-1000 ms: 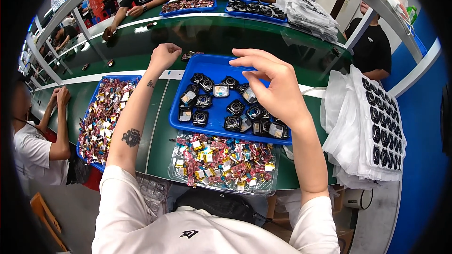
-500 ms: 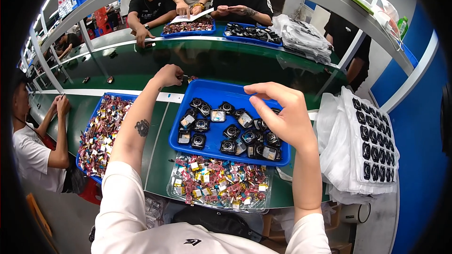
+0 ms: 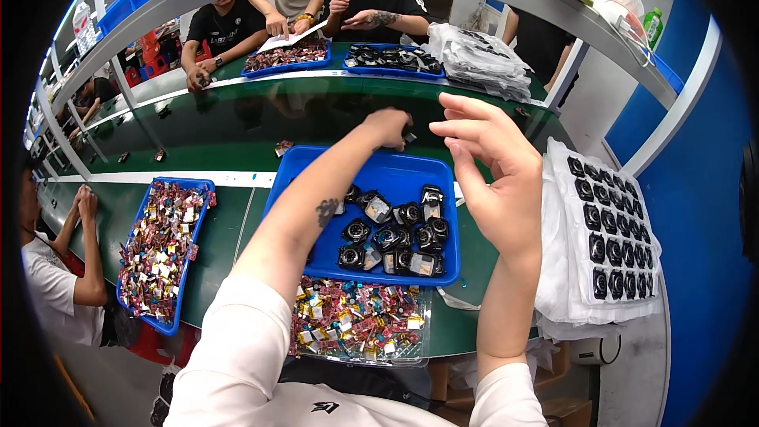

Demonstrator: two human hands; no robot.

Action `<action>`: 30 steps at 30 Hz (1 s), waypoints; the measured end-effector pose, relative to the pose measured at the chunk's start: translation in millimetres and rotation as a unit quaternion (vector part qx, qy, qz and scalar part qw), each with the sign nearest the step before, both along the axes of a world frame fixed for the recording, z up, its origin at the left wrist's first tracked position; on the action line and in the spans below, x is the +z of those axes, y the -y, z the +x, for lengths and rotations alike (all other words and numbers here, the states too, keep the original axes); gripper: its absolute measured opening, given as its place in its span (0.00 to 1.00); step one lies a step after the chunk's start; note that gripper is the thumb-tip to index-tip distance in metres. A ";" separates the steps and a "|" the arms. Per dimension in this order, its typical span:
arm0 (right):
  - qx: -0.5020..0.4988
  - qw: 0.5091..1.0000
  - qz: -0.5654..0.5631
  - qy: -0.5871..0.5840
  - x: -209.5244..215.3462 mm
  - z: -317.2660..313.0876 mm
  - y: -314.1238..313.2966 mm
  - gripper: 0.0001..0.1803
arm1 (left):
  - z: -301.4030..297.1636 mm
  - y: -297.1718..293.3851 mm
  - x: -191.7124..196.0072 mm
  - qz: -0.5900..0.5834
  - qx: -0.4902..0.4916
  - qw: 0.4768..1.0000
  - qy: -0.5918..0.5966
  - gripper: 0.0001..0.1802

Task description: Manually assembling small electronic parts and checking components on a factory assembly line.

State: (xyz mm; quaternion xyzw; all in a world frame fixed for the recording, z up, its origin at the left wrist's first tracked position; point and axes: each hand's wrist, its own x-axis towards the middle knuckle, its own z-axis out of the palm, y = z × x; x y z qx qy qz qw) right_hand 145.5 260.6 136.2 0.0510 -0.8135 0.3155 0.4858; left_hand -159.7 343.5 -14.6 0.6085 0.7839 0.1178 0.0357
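Crossing a blue tray (image 3: 395, 175) of watch cases (image 3: 387, 239) near stacked white sheets (image 3: 575, 253), the left forearm (image 3: 304, 205) hides some. Left hand (image 3: 387, 128) curls beyond the rim, grip unclear; right hand (image 3: 500, 170) hovers empty, fingers parted.

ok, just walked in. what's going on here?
Someone's left hand reaches over the green surface beyond a blue tray of black watch cases. A small piece shows beside it; I can't tell if it's held. The right hand is raised open near the tray's right edge, with nothing visible in its grip. A heap of small parts lies on the near side, and white sheets are stacked to the right.
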 end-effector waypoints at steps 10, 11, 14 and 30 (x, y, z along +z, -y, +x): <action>-0.027 0.999 0.018 0.010 -3.5 10.8 -1.0 0.16 | 37.6 50.7 39.6 0.085 -0.036 0.991 0.092 0.28; -0.023 1.000 0.021 0.003 -5.5 8.6 -1.4 0.16 | 39.4 73.8 47.7 0.138 -0.047 0.983 0.114 0.25; 0.002 0.999 -0.042 -0.024 -7.3 -1.5 4.4 0.16 | 56.0 153.1 80.0 0.194 -0.076 0.972 0.112 0.18; -0.013 0.993 -0.115 -0.005 -18.7 -14.3 24.7 0.22 | 135.4 383.0 27.0 0.114 0.140 0.980 0.089 0.04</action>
